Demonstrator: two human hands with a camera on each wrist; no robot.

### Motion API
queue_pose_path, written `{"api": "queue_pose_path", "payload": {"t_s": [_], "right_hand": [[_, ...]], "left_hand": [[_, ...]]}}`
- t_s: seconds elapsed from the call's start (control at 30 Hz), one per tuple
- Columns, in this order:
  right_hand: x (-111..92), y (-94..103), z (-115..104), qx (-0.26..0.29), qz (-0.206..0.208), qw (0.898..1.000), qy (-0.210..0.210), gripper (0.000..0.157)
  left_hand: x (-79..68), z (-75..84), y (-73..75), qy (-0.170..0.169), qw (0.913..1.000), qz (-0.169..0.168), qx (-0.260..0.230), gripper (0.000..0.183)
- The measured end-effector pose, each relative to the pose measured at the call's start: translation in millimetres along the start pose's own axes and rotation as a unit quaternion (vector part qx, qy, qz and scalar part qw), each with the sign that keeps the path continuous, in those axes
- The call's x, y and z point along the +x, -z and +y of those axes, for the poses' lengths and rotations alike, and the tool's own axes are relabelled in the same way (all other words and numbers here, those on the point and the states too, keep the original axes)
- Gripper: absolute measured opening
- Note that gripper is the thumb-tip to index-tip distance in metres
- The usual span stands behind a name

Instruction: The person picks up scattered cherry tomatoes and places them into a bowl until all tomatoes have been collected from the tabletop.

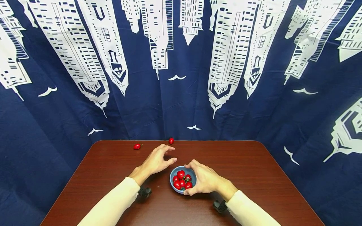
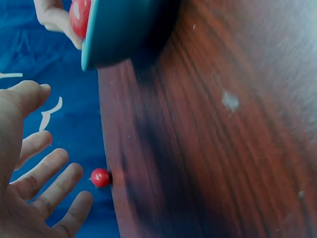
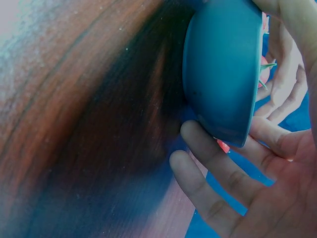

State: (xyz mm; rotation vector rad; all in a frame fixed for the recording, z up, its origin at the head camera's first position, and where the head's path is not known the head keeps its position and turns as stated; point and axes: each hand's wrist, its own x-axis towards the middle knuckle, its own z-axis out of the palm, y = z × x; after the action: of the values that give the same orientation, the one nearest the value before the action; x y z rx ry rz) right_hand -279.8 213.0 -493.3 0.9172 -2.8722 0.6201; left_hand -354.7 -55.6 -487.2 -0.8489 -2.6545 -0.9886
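A small blue bowl (image 3: 223, 74) holds several red cherry tomatoes (image 1: 181, 174), some with green stems. My right hand (image 1: 207, 177) grips the bowl from its right side, with the thumb at the near rim and a forefinger at the far rim. Two of its fingers (image 3: 213, 168) extend by the bowl's base in the right wrist view. To the left of the bowl, my left hand (image 1: 156, 160) hovers over the table with fingers spread and nothing in them. One loose cherry tomato (image 1: 171, 140) lies beyond its fingertips, near the table's back edge.
Another cherry tomato (image 1: 137, 146) lies farther left near the back of the brown wooden table (image 1: 240, 157). A dark blue curtain (image 1: 158, 110) with white buildings and birds hangs right behind the table. Both wrists carry small black cameras (image 1: 145, 192).
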Motion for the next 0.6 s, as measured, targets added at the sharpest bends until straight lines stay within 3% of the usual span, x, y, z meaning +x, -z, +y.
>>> {"api": "queue_pose_path", "payload": {"t_s": [0.3,0.6], "right_hand": [[-0.2,-0.4,-0.1,0.003,-0.002,1.000,0.000,0.089],[0.3,-0.3,-0.1,0.009,-0.004,1.000,-0.006,0.088]], "left_hand": [[16.5,-13.4,-2.8,0.031,0.9994,-0.003,0.014,0.058],[31.2,-17.8,-4.1,0.035,0.9988,0.001,0.033,0.060]]}}
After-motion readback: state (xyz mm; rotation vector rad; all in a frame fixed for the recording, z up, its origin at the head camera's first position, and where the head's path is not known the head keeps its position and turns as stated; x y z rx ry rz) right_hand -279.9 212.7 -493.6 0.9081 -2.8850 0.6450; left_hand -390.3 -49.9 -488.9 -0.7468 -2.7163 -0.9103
